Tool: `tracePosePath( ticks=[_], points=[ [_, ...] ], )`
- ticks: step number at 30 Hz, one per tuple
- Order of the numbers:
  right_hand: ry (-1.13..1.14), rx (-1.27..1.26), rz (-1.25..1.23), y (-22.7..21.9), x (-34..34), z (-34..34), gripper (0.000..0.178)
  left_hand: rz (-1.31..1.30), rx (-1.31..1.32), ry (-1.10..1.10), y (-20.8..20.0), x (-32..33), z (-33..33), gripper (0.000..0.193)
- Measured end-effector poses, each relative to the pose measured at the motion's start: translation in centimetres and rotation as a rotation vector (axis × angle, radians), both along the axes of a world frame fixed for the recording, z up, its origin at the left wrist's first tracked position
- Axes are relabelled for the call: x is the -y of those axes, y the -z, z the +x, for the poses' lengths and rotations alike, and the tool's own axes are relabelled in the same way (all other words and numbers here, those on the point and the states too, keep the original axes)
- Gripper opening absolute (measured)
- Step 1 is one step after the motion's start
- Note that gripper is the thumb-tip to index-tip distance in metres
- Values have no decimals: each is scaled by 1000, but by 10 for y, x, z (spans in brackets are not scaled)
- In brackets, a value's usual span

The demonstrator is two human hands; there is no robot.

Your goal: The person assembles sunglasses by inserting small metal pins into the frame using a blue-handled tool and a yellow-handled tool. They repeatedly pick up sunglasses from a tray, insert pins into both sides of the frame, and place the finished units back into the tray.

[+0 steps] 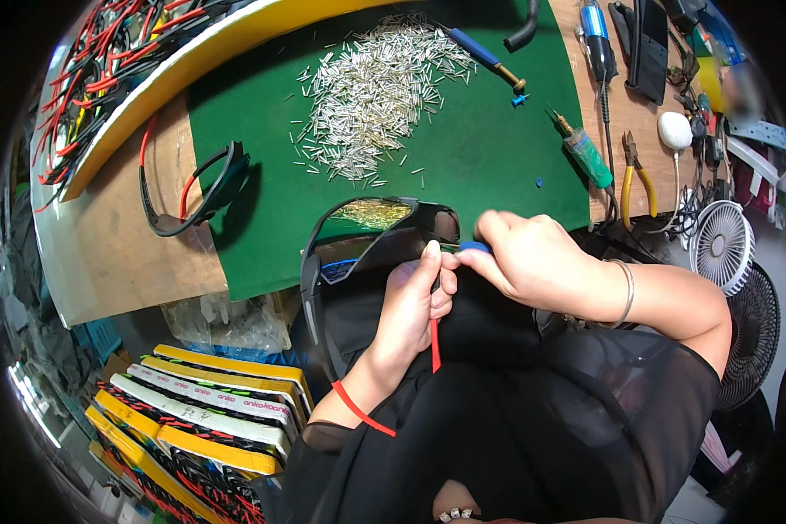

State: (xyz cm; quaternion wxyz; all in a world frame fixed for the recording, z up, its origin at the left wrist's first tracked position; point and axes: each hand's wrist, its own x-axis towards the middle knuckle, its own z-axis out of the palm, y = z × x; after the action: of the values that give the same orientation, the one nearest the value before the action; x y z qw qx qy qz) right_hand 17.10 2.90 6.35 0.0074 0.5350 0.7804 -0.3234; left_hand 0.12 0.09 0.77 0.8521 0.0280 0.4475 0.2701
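The left forearm rises steeply from below, a red temple tip lying across it; the left grip [419, 293] is clamped, thumb uppermost, on the dark sunglasses [380, 249] at one end of their frame, in front of the chest. The right elbow is bent outward, its forearm running inward to the right grip [528, 258], knuckles up, fingers closed round a blue-handled tool [474, 247] aimed at that end. Fingertips hide the contact point. Stacked trays [210, 437] stand low on the left. Beyond, on the desk [166, 275], sits a second pair of glasses [183, 223]; yellow-handled cutters [648, 189] and a green-handled tool [588, 159] lie rightward. Farther off, loose silver pins [367, 100] cover the green mat [498, 157].
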Motion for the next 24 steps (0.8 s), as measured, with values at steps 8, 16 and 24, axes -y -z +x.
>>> tracePosePath(
  ticks=[8,16,24],
  points=[
    [-127,-50,187,5,0,1,18,-1,11,-10,3,1,-1,31],
    [-105,-92,138,-3,0,1,22,-5,57,-10,4,2,-2,33],
    [-57,-90,108,-4,4,-2,23,-10,36,2,3,1,-2,33]
  ],
)
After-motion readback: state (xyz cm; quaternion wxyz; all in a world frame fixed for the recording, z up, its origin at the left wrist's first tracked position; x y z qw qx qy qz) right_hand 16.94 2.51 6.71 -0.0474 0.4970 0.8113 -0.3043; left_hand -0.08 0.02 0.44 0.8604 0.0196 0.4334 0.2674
